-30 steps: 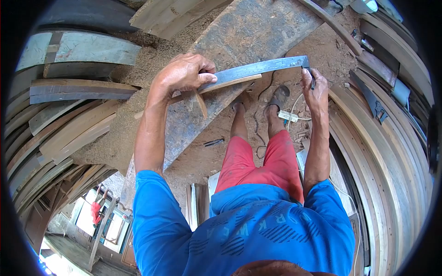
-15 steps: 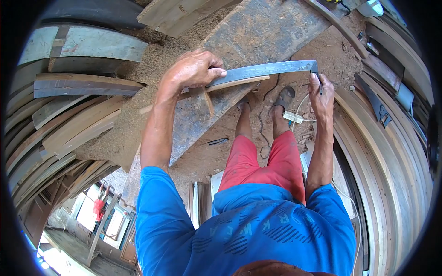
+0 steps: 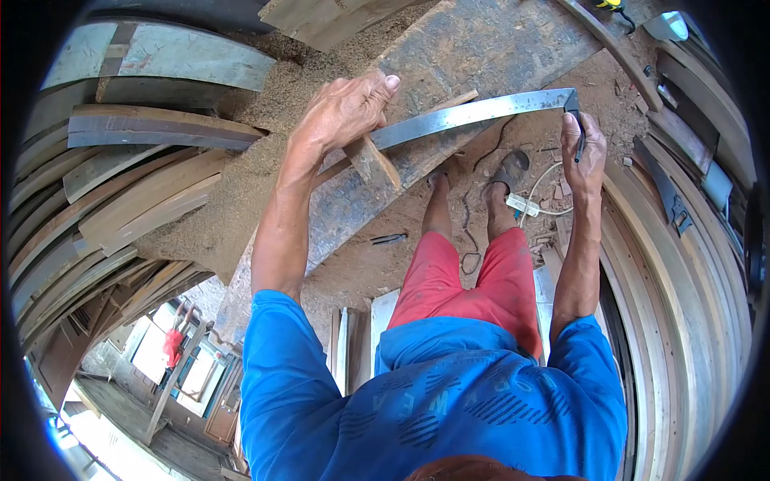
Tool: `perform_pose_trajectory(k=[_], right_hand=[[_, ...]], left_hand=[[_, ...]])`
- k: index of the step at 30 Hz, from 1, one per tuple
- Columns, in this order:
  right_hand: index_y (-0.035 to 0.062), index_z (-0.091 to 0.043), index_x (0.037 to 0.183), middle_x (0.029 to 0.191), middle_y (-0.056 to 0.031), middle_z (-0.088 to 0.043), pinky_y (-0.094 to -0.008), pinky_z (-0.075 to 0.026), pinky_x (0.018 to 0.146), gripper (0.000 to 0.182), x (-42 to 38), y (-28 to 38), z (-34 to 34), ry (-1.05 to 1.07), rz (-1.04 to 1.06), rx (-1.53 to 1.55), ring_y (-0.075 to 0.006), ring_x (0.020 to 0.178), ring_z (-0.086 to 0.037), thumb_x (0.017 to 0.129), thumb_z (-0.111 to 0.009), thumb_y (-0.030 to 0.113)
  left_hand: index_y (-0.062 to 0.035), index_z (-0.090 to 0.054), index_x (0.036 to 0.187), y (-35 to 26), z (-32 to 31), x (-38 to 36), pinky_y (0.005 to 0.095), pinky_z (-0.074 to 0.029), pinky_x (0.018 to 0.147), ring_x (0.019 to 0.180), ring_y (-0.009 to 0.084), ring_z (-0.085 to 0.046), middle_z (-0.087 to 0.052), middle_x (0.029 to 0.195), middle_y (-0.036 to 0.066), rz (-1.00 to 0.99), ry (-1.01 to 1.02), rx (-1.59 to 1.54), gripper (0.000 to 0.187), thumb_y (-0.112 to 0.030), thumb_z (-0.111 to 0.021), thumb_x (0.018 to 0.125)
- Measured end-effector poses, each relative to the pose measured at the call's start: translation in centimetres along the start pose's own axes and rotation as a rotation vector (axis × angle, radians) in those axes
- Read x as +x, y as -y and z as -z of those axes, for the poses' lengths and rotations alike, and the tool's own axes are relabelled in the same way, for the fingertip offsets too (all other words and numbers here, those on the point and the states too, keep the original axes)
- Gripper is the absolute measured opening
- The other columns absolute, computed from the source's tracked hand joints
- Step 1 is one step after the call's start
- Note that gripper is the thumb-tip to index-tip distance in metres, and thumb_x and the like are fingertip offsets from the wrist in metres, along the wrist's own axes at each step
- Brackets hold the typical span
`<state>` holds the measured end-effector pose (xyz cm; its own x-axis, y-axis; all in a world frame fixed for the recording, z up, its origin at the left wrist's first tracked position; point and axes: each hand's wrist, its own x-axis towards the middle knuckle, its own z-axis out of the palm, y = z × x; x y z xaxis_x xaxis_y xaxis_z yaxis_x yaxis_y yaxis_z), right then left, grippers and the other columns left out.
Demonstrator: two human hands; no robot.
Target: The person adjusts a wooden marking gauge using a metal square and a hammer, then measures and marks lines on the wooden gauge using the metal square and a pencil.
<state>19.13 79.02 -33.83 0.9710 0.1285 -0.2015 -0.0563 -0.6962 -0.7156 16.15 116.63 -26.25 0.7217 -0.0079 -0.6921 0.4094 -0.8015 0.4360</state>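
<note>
A steel carpenter's square [image 3: 481,114] spans between my hands, its long blade over the workbench [image 3: 457,56]. My left hand [image 3: 345,112] is closed at the blade's left end, thumb raised, its fingers partly hidden. Below that hand juts a short wooden block [image 3: 374,163]. A thin wooden strip [image 3: 461,101] passes behind the blade and reappears left of the block. My right hand [image 3: 588,151] pinches the square's dark short arm [image 3: 573,107] at the right end, beyond the bench's edge.
Pliers [image 3: 389,238] lie on the dirt floor near a white power strip [image 3: 523,205] and its cords. A handsaw [image 3: 664,192] rests on boards at right. Stacked boards [image 3: 152,192] and sawdust [image 3: 233,192] fill the left. A person in red [image 3: 172,347] appears far off.
The square has shifted right and slightly up with both hands. My left thumb has lifted off the blade. The wooden strip and block have turned, the strip's far end now rising above the blade.
</note>
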Motion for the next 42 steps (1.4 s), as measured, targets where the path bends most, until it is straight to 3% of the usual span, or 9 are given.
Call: perform_pose_trajectory(k=[5,16,19,20,22,29,38,41,42], right_hand=[[0.0001,-0.065,0.095,0.069,-0.01,-0.057,-0.0392,-0.045,0.063,0.036,0.4,0.0,-0.2,0.02,-0.011,-0.025,-0.0205,0.065,-0.055,0.105,-0.057,0.034],[-0.0015,-0.066,0.098,0.071,-0.0118,-0.058,-0.04,-0.046,0.065,0.041,1.5,0.2,-0.5,0.024,0.025,-0.075,-0.0226,0.066,-0.056,0.104,-0.057,0.038],[0.0011,-0.06,0.087,0.069,-0.0042,-0.051,-0.0348,-0.041,0.062,0.04,1.6,0.5,-0.6,0.003,0.041,-0.055,-0.0161,0.065,-0.049,0.106,-0.055,0.035],[0.0002,-0.062,0.091,0.071,-0.0072,-0.054,-0.0367,-0.043,0.064,0.039,1.8,0.5,-0.5,0.014,0.049,-0.065,-0.0188,0.066,-0.052,0.106,-0.056,0.036],[-0.0015,-0.066,0.1,0.074,-0.0134,-0.059,-0.0407,-0.047,0.067,0.04,2.1,0.4,-0.3,0.034,0.062,-0.084,-0.0243,0.068,-0.058,0.104,-0.057,0.037],[-0.0002,-0.066,0.101,0.078,-0.0154,-0.061,-0.041,-0.049,0.069,0.038,2.9,1.0,-0.5,0.007,0.056,-0.088,-0.0281,0.071,-0.062,0.104,-0.057,0.037],[0.0008,-0.066,0.101,0.081,-0.0178,-0.064,-0.0433,-0.05,0.071,0.036,3.6,2.1,-0.9,-0.04,0.075,-0.092,-0.0356,0.076,-0.065,0.103,-0.058,0.036],[-0.0003,-0.068,0.105,0.071,-0.0091,-0.058,-0.0367,-0.047,0.066,0.045,3.8,2.4,-1.2,-0.037,0.079,-0.11,-0.0201,0.068,-0.059,0.104,-0.055,0.043],[0.0001,-0.067,0.103,0.074,-0.0112,-0.06,-0.0383,-0.048,0.067,0.042,3.9,2.3,-1.3,-0.018,0.061,-0.113,-0.0244,0.07,-0.061,0.104,-0.056,0.041]], left_hand=[[-0.0084,-0.07,0.11,0.0,-0.7,-0.5,0.0463,-0.054,0.074,0.081,0.0343,-0.072,-0.074,0.081,0.013,-0.252,-0.199,0.124,0.048,-0.051,-0.049,0.104],[-0.0092,-0.077,0.108,0.2,-1.1,0.5,0.042,-0.056,0.081,0.09,0.0328,-0.073,-0.076,0.097,0.015,-0.349,-0.069,0.048,0.027,-0.03,-0.067,0.094],[-0.0085,-0.077,0.108,0.0,-0.8,0.3,0.0413,-0.056,0.082,0.091,0.0325,-0.073,-0.076,0.098,0.015,-0.339,-0.027,0.023,0.024,-0.026,-0.07,0.092],[-0.0081,-0.076,0.108,-0.2,-0.7,0.3,0.0411,-0.056,0.082,0.091,0.0324,-0.073,-0.076,0.098,0.015,-0.331,-0.012,0.018,0.024,-0.024,-0.07,0.092],[-0.0078,-0.076,0.107,-0.1,-0.8,0.5,0.0414,-0.056,0.082,0.091,0.0326,-0.073,-0.076,0.097,0.015,-0.307,0.004,0.038,0.023,-0.024,-0.072,0.091],[-0.0061,-0.07,0.101,-0.7,-0.8,0.6,0.0449,-0.051,0.074,0.083,0.0352,-0.07,-0.071,0.086,0.017,-0.25,0.052,0.119,0.023,-0.026,-0.072,0.09],[-0.0066,-0.068,0.109,-0.1,-0.8,0.8,0.047,-0.052,0.079,0.091,0.0392,-0.069,-0.072,0.095,0.017,-0.344,0.034,0.134,0.029,-0.029,-0.069,0.092],[-0.0068,-0.069,0.111,-0.1,-1.2,0.5,0.0469,-0.052,0.081,0.094,0.0392,-0.069,-0.073,0.097,0.017,-0.338,-0.034,0.207,0.03,-0.03,-0.068,0.093],[-0.0063,-0.07,0.111,-0.3,-1.1,0.4,0.0468,-0.053,0.081,0.094,0.0391,-0.069,-0.073,0.098,0.017,-0.321,-0.012,0.21,0.03,-0.03,-0.067,0.093]])
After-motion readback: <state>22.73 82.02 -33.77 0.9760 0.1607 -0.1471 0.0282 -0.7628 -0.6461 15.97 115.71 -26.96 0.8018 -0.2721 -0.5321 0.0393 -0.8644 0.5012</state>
